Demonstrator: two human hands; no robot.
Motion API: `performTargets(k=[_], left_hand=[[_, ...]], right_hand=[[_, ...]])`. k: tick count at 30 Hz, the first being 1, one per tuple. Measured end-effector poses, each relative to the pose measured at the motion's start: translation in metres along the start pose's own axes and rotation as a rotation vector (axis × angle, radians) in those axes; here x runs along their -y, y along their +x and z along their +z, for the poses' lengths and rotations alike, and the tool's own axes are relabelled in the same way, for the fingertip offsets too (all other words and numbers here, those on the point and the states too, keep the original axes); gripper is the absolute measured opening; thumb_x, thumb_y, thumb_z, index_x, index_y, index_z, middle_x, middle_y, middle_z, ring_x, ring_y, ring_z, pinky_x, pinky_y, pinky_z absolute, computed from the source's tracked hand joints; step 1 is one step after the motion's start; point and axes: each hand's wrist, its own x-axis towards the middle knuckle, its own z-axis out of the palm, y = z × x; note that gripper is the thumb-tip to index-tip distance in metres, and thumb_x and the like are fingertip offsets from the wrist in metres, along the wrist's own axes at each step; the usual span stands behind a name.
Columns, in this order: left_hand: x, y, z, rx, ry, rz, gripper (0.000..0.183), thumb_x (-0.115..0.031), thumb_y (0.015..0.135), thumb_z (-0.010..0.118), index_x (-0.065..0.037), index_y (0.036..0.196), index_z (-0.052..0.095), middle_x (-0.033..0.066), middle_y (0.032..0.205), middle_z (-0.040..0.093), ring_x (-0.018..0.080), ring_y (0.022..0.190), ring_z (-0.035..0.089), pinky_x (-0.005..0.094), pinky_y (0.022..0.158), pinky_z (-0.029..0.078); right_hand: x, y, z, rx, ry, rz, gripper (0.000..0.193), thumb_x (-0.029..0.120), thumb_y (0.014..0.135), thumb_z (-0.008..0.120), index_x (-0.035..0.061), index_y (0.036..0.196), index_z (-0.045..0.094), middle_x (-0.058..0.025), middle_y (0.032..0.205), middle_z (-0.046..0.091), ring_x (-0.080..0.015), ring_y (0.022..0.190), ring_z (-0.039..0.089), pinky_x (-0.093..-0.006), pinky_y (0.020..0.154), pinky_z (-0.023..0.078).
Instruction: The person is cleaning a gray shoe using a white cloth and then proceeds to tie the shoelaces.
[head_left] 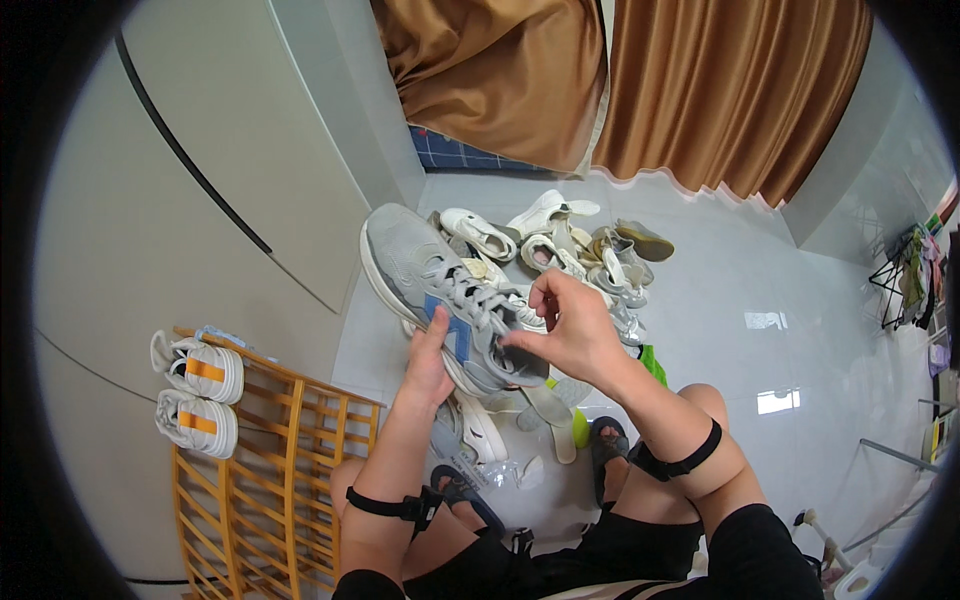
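A grey sneaker with a blue side patch and pale laces is held up in front of me, toe pointing to the far left. My left hand grips it from the left side, with the thumb on the blue patch. At its ankle opening is my right hand, its fingers curled but apart from the thumb, which points at the opening. I make out nothing between them. Beneath and beyond the sneaker, several other shoes, mostly white, lie heaped on the floor. Pale insole-shaped pieces lie below its heel.
At the left stands a wooden slatted rack bearing white shoes with orange stripes. Clear plastic wrapping lies between my feet. Brown curtains hang at the back; a folding rack with clothes stands at the far right.
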Motion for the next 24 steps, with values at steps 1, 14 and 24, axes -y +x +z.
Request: performTargets(k=[1,14,24], left_hand=[[0.001,-0.003,0.002,-0.002,-0.002,-0.003,0.070,-0.042,0.103,0.072,-0.001,0.154,0.044,0.0139,0.148,0.060,0.0271,0.132,0.062,0.0445,0.113,0.051],[-0.019,-0.023,0.011,0.000,0.185,-0.025,0.076,-0.053,0.103,0.067,0.002,0.152,0.048,0.0146,0.144,0.064,0.0258,0.126,0.067,0.0430,0.110,0.054],[-0.075,-0.031,-0.010,-0.157,0.115,-0.008,0.058,-0.033,0.104,0.073,0.003,0.145,0.055,0.0138,0.133,0.070,0.0227,0.118,0.070,0.0378,0.101,0.058]], right_hand=[[-0.009,-0.001,0.007,-0.021,-0.003,-0.049,0.043,0.016,0.073,0.092,0.0038,0.075,0.051,-0.0049,0.064,0.053,-0.0184,0.058,0.050,-0.0334,0.057,0.045],[-0.050,-0.006,0.034,0.541,0.828,0.190,0.021,0.001,0.093,0.076,0.0057,0.106,0.060,0.0069,0.084,0.058,-0.0013,0.072,0.053,-0.0218,0.065,0.046],[-0.191,-0.086,0.167,0.968,-0.290,0.319,0.030,0.030,0.097,0.065,0.0070,0.110,0.080,-0.0166,0.114,0.078,-0.0342,0.102,0.074,-0.0468,0.090,0.056]])
